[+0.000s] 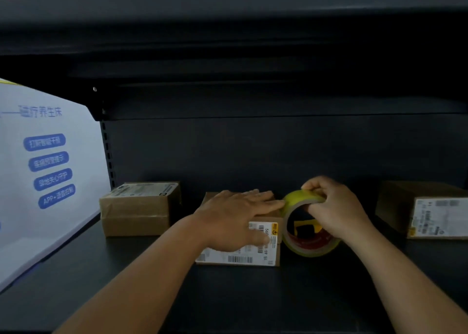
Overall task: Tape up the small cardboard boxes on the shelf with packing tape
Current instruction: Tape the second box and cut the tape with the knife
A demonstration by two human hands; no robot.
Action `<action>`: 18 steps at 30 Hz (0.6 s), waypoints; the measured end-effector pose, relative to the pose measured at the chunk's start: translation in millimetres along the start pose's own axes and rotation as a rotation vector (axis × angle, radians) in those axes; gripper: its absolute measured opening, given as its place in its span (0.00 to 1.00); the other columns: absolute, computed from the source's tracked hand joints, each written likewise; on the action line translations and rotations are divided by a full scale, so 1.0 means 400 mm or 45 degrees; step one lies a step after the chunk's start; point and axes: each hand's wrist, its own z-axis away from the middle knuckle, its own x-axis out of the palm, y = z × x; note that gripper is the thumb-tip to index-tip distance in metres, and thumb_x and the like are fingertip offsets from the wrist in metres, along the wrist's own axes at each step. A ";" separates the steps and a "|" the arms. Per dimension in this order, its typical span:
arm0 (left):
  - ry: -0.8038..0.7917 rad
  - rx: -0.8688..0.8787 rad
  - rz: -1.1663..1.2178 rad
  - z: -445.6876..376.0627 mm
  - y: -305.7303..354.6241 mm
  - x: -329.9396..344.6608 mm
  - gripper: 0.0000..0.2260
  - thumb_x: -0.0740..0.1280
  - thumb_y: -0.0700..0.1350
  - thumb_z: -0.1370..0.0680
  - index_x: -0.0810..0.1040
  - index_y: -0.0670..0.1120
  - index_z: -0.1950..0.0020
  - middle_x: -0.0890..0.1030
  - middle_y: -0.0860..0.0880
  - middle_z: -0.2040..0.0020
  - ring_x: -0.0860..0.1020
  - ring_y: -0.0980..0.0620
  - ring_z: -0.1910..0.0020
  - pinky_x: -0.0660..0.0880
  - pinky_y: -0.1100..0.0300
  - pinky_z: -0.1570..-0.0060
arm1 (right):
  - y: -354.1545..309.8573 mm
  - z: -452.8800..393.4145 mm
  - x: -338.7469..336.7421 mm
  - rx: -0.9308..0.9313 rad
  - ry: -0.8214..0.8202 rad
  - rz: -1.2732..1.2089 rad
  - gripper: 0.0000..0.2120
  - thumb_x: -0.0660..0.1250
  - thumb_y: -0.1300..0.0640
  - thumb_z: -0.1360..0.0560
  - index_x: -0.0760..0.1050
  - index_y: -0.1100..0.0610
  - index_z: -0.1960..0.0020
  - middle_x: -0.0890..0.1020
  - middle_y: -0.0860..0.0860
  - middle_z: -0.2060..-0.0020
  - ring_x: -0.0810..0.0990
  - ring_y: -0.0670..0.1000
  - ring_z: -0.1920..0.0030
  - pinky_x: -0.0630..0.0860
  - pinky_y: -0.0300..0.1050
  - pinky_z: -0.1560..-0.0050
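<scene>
Head view. Your left hand [238, 214] lies flat, fingers straight, pressing the top of the small brown cardboard box with the white barcode label [263, 247] at the middle of the dark metal shelf [228, 295]. Its fingertips reach the roll. Your right hand [336, 207] has its grip closed on the yellowish roll of clear packing tape [307, 228], fingers curled over the top rim and through the core. The roll stands on edge just right of that box, touching it. A second brown cardboard box with a label on top [139, 208] sits far left. A third labelled brown box [425, 210] sits well apart on the right. A white printed board with blue buttons [45, 171] leans at the left edge.
</scene>
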 end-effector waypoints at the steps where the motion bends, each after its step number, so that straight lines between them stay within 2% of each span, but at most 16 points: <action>1: 0.009 0.010 0.025 0.001 -0.001 0.001 0.30 0.60 0.58 0.21 0.46 0.65 0.25 0.45 0.61 0.22 0.45 0.61 0.24 0.45 0.52 0.26 | 0.001 0.001 0.000 -0.003 0.002 -0.005 0.14 0.69 0.63 0.30 0.74 0.46 0.52 0.77 0.42 0.58 0.75 0.40 0.61 0.67 0.34 0.68; 5: 0.071 -0.028 0.005 0.011 0.007 0.004 0.33 0.61 0.58 0.22 0.47 0.58 0.23 0.49 0.59 0.22 0.48 0.61 0.24 0.48 0.58 0.26 | 0.010 0.005 0.000 -0.019 0.028 -0.001 0.14 0.70 0.63 0.30 0.74 0.45 0.52 0.77 0.40 0.59 0.75 0.40 0.60 0.67 0.33 0.67; 8: 0.077 -0.176 -0.122 0.026 0.024 0.008 0.36 0.59 0.61 0.22 0.45 0.50 0.21 0.47 0.53 0.21 0.48 0.57 0.23 0.47 0.59 0.27 | 0.016 0.007 0.004 -0.027 0.052 0.019 0.14 0.70 0.63 0.30 0.75 0.45 0.53 0.78 0.41 0.59 0.77 0.45 0.58 0.69 0.35 0.65; 12: 0.007 -0.436 -0.196 0.052 0.023 0.006 0.41 0.57 0.67 0.25 0.44 0.46 0.22 0.47 0.49 0.21 0.49 0.52 0.23 0.50 0.55 0.26 | 0.022 0.006 0.007 -0.044 0.063 0.017 0.14 0.70 0.63 0.30 0.75 0.45 0.54 0.80 0.43 0.57 0.78 0.48 0.55 0.72 0.41 0.58; 15: -0.077 -0.613 -0.203 0.076 0.006 -0.009 0.46 0.57 0.72 0.28 0.44 0.45 0.22 0.48 0.48 0.21 0.52 0.50 0.23 0.54 0.53 0.27 | 0.025 0.003 0.008 -0.043 0.064 0.018 0.13 0.70 0.63 0.30 0.75 0.45 0.55 0.80 0.43 0.57 0.79 0.48 0.55 0.73 0.42 0.58; 18: -0.150 -0.631 -0.207 0.086 -0.009 -0.031 0.48 0.58 0.72 0.30 0.47 0.43 0.22 0.49 0.47 0.21 0.51 0.50 0.23 0.51 0.52 0.26 | 0.024 0.005 0.013 -0.047 0.059 0.022 0.13 0.70 0.63 0.30 0.75 0.46 0.54 0.80 0.43 0.57 0.78 0.48 0.56 0.71 0.41 0.60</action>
